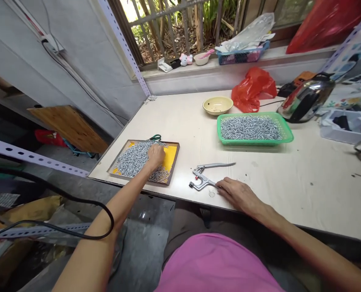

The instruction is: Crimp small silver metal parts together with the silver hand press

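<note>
My left hand (156,155) is in the shallow tray (174,164), its fingers curled down at the right side of a heap of small silver metal pieces (133,157). Whatever those fingers hold is hidden beneath the hand. Yellow lining shows in the tray around the heap. On the table in front of me lie grey snap-fastener pliers (202,178) with their handles spread apart. My right hand (235,192) rests low on the table, fingers closed over the end of the lower handle.
A green basket (255,142) full of similar silver pieces stands behind the pliers. Beyond it are a cream bowl (217,106), a red plastic bag (253,91) and a steel kettle (308,99). Dark-green-handled scissors (156,138) lie at the tray's far edge. A black cable (76,198) loops over my left forearm.
</note>
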{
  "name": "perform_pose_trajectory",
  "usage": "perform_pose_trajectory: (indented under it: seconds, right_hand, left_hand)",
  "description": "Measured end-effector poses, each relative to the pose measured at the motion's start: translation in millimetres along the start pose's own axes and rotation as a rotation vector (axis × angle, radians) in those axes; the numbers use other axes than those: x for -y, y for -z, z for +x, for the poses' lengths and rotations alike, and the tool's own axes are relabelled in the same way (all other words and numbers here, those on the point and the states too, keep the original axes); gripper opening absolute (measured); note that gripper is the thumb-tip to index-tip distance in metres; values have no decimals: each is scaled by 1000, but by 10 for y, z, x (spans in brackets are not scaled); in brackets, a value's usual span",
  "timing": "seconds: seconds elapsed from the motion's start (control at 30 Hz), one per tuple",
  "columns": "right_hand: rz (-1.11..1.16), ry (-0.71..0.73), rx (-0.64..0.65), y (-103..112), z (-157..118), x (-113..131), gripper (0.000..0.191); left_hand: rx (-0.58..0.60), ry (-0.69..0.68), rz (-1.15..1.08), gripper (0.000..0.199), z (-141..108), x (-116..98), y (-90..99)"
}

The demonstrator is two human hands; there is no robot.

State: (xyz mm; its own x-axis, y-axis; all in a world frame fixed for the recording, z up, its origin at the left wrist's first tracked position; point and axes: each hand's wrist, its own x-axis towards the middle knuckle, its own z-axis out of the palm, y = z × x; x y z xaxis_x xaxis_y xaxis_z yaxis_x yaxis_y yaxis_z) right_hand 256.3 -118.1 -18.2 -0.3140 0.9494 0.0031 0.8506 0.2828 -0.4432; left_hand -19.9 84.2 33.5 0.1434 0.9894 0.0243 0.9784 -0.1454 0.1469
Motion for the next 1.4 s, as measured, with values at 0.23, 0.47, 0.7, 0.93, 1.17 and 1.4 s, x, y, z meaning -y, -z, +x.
perform_pose_trajectory:
  seconds: [0.23, 0.47, 0.7, 0.93, 1.17, 1.4]
  right_hand:
    - [-75, -45, 121, 138, 71, 65, 28]
    - [-257, -14, 141, 259, 178, 35, 26]
    - [-279, 27, 118, 213, 184, -41, 23]
    - [-248, 22, 122, 217, 181, -38, 25]
    - [-241, 32, 129, 243, 218, -54, 24]
    - [-240, 69, 135, 272, 217, -63, 23]
  left_hand:
    - [294, -17, -620, 20, -632, -377, -57]
    - [464, 262, -1024, 20, -1079, -585, -385]
    - [528, 351, -1007, 26, -1058, -649, -465]
    - [562, 404, -998, 27, -1061, -732, -466]
    - [696, 433, -952, 28, -1084, -704, -437]
    - [704, 350, -836, 18, -1140, -639, -456]
